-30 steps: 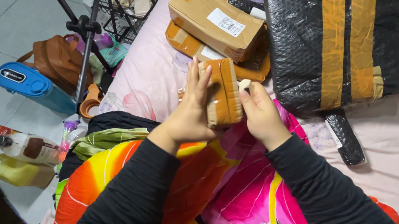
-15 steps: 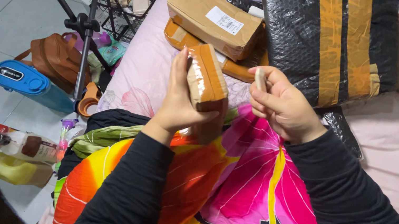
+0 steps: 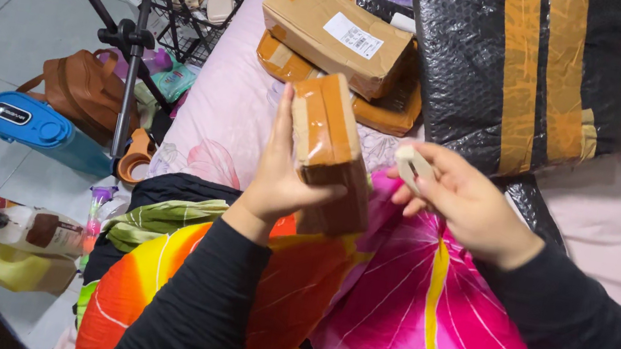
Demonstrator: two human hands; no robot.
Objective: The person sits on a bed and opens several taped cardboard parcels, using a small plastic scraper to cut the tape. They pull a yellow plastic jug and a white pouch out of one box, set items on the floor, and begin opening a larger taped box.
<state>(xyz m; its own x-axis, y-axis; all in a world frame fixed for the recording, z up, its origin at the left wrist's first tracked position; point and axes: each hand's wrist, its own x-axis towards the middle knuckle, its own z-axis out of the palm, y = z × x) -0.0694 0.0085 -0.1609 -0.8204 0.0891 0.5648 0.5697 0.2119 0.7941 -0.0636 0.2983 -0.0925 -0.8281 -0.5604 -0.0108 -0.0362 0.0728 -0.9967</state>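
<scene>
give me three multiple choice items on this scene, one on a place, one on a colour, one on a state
1. Where is the blue bottle?
A. on the tiled floor at the left
B. on the pink sheet
C. on top of the black parcel

2. What colour are the tape bands on the black bubble-wrapped parcel?
A. white
B. brown
C. green

3. How is the small taped parcel held?
A. lying flat on the sheet
B. raised upright in the left hand
C. pinned under a cardboard box

Answers:
1. A: the blue bottle lies on the floor beside the brown bag.
2. B: brown bands run down the black bubble-wrapped parcel.
3. B: the left hand grips the small taped parcel clear of the sheet, while the right hand pinches a small pale object.
</scene>
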